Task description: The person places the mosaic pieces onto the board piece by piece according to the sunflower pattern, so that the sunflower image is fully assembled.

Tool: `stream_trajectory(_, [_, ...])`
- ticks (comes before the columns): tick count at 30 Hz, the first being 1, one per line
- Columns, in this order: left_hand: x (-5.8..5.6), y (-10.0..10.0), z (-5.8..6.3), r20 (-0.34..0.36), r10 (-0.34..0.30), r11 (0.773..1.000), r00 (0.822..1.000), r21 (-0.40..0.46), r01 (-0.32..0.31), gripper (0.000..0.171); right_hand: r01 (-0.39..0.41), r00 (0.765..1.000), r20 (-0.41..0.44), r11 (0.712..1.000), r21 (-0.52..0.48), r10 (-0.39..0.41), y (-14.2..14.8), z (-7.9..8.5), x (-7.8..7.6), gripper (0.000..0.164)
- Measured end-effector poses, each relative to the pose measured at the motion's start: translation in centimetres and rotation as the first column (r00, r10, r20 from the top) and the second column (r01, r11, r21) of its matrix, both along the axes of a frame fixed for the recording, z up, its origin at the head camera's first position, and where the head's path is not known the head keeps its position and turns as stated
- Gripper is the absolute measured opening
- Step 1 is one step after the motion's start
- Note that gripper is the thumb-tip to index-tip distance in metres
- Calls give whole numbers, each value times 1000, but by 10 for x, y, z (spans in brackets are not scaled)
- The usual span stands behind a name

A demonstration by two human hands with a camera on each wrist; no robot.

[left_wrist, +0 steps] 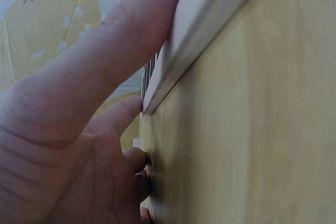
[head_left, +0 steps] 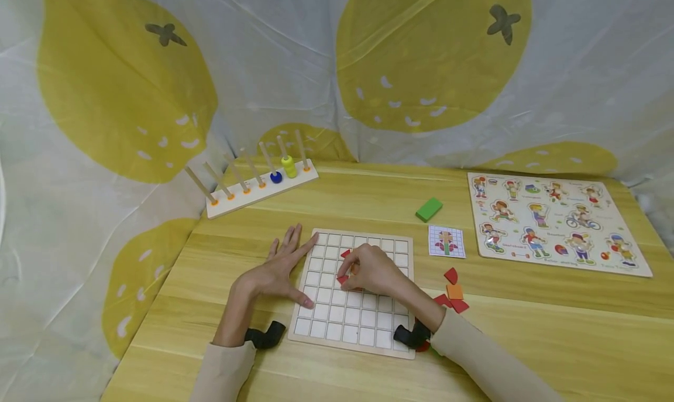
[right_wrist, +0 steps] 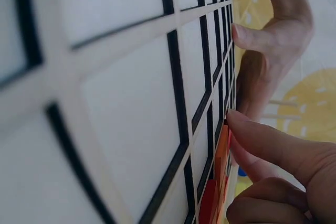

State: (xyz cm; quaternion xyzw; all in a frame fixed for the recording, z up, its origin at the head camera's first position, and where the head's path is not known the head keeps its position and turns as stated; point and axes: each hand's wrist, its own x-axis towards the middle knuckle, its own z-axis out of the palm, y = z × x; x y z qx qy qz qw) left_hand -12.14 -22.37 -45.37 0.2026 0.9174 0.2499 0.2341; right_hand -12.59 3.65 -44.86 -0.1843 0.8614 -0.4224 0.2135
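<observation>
A wooden grid board (head_left: 350,335) lies in front of me, its square cells framed by thin raised strips. Spread along its left edge is my left hand (head_left: 276,271), thumb on the near part and index fingertip at the far corner. The left wrist view shows the thumb (left_wrist: 121,35) pressing on the board's rim. My right hand (head_left: 375,268) pinches a small red quarter-circle piece (head_left: 342,279) over the middle cells. Just beyond sits another red piece (head_left: 345,253). Partly hidden by the right hand, an orange piece (right_wrist: 221,150) shows low in the right wrist view.
Right of the board lie a pattern card (head_left: 446,241), an orange square (head_left: 454,291) and several red pieces (head_left: 451,275). A green block (head_left: 429,209) is farther back. A peg stand (head_left: 263,192) with blue and yellow beads stands back left; a picture puzzle (head_left: 560,229) lies at right.
</observation>
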Motion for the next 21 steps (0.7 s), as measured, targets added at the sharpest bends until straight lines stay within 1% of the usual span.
stream_trajectory(2, [0,0,0,1,0,1000,1000,1,0,139,1,1000,7,1000,-12,-1,2,1,0,12])
stream_trajectory(6, [0,0,-1,3,-1,1000,1000,4,1,139,28,998,60,997,-70,-24,13,6,-2,11])
stream_trajectory(8, [0,0,-1,5,-4,1000,1000,8,4,139,46,996,84,993,-105,-37,26,9,-2,12])
stream_trajectory(11, [0,0,-2,5,-11,1000,1000,13,11,139,57,994,95,990,-129,-45,52,14,0,17])
stream_trajectory(16, [0,1,-1,0,-11,1000,1000,18,11,139,77,994,80,994,-75,-71,97,18,9,20])
stream_trajectory(21, [0,0,-2,-5,-10,1000,1000,21,10,139,96,994,58,995,-5,-96,132,16,19,18])
